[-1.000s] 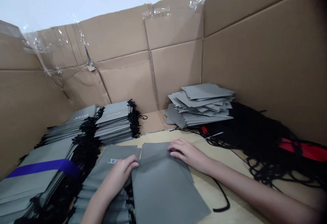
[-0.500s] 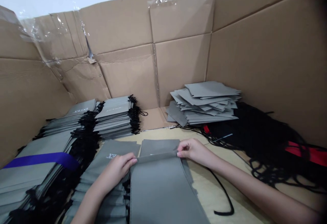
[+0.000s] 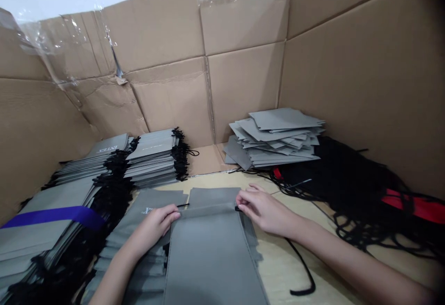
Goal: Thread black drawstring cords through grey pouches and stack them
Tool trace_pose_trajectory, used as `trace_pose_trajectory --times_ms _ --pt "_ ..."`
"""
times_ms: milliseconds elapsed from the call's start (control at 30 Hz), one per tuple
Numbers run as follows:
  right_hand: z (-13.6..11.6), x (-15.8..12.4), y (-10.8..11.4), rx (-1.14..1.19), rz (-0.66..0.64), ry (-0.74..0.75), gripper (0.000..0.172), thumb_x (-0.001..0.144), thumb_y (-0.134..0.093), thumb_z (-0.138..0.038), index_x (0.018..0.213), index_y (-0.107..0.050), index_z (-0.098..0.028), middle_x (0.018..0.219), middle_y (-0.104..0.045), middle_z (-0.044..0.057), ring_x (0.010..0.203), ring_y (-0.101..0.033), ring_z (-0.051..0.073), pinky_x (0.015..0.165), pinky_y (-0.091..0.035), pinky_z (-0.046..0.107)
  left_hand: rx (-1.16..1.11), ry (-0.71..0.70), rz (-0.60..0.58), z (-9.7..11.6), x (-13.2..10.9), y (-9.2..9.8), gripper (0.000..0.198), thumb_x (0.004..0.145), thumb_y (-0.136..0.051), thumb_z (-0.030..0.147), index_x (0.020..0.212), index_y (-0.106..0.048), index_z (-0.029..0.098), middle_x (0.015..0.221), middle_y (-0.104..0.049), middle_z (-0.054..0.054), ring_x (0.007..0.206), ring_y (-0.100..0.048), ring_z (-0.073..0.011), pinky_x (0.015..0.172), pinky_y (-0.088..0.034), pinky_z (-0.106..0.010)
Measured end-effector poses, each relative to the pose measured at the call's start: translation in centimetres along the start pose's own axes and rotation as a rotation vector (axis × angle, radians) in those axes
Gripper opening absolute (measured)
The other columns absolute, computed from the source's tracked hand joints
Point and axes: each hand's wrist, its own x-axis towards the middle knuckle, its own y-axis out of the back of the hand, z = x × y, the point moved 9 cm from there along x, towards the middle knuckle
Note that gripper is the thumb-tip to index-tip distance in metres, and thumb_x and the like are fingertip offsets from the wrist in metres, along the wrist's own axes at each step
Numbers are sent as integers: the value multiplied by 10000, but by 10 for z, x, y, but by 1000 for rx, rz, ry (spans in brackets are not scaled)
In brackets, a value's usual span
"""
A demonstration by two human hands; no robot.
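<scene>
**Left hand (image 3: 153, 225) and right hand (image 3: 266, 212) pinch the folded hem of a grey drawstring bag (image 3: 210, 258)**

The bag lies flat on a light wooden table (image 3: 283, 268), directly in front of the person, with its folded hem toward the far side. The left hand's fingers are pressed together at the hem's left corner, where the tip of a black cord (image 3: 182, 205) sticks out just beside them. The right hand's fingers are curled close together at the right corner, with a small black cord end (image 3: 237, 208) at the fingertips; whether they grip that cord itself, I cannot tell.

Another grey bag (image 3: 213, 197) lies under the hem on the far side. To the left stand stacks of grey bags (image 3: 151, 156) with bunched black cords, some printed INTEX, and a purple strap (image 3: 52, 217) crosses the nearest stack. To the far right sits a loose pile of grey fabric panels (image 3: 274, 138). Beside it lies a tangle of black cord (image 3: 347, 189) with red pieces (image 3: 415, 206). Cardboard walls (image 3: 167, 96) rise around the table.
</scene>
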Motion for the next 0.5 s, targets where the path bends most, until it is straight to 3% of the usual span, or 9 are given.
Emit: trace_pose_trajectory --times_ms 133,367,500 --pt "0 -2 0 3 -21 30 113 864 -463 -244 843 -567 -202 731 -564 31 764 -498 181 678 -372 269 14 -23 5 2 0 2 323 870 -321 409 731 -509 185 704 -535 14 692 -496 -155 637 -354 -216" --pt "11 1 -6 -5 -5 -21 54 795 -495 -158 782 -534 -194 747 -550 18 745 -502 161 660 -371 244 16 -25 -8 4 -2 3 325 876 -326 413 746 -521 189 729 -555 9 716 -512 -161 663 -368 -219" --pt "11 1 -4 -156 22 -73 89 751 -474 -121 699 -479 -193 689 -523 13 688 -484 160 634 -361 246 1 -31 -27 2 0 0 334 880 -324 425 750 -520 187 744 -555 10 732 -517 -162 678 -368 -220"
